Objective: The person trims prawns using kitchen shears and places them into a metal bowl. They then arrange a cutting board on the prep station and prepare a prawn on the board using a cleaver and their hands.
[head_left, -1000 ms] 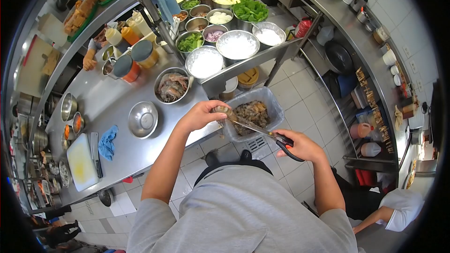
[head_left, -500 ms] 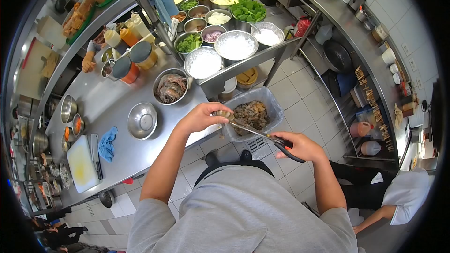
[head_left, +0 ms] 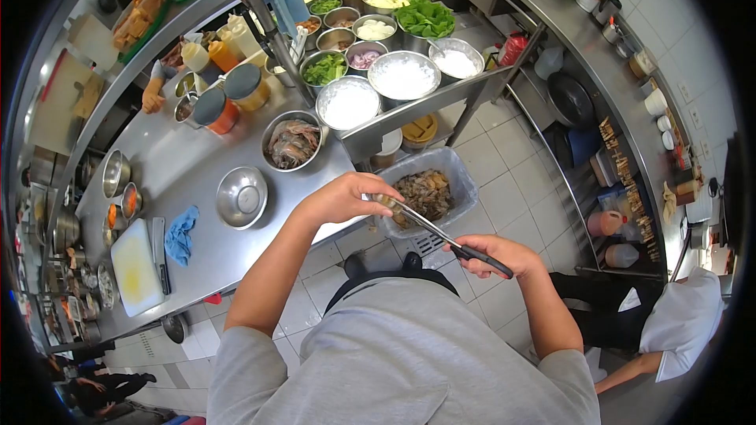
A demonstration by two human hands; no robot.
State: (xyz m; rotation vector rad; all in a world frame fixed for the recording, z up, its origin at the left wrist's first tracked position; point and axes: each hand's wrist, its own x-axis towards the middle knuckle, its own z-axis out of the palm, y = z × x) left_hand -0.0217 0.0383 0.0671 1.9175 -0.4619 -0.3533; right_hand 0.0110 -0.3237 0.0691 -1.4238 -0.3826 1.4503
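My left hand (head_left: 346, 198) pinches a shrimp (head_left: 384, 201) over the near-left side of a lined bin, the fingers partly covering it. My right hand (head_left: 500, 257) grips the black handles of kitchen scissors (head_left: 431, 228). Their blades look closed, pointing up-left with the tips at the shrimp. Below them, the plastic-lined bin (head_left: 468, 182) holds a brownish heap of what look like shrimp heads and shells (head_left: 425, 193). Left of it, a steel bowl of whole shrimp (head_left: 291, 144) stands on the counter. A second steel bowl (head_left: 242, 198) sits nearer me.
The steel counter (head_left: 213, 256) carries a blue cloth (head_left: 182, 236), a knife (head_left: 160, 256) and a cutting board (head_left: 137, 267). Ahead, bowls of white powder (head_left: 404, 75) and vegetables fill a raised shelf. A co-worker in white (head_left: 681, 315) leans at the right.
The scissors have gone from slightly parted to closed, and my right fingers have wrapped round the handles. My left hand stays almost in place with the shrimp. The view has shifted slightly.
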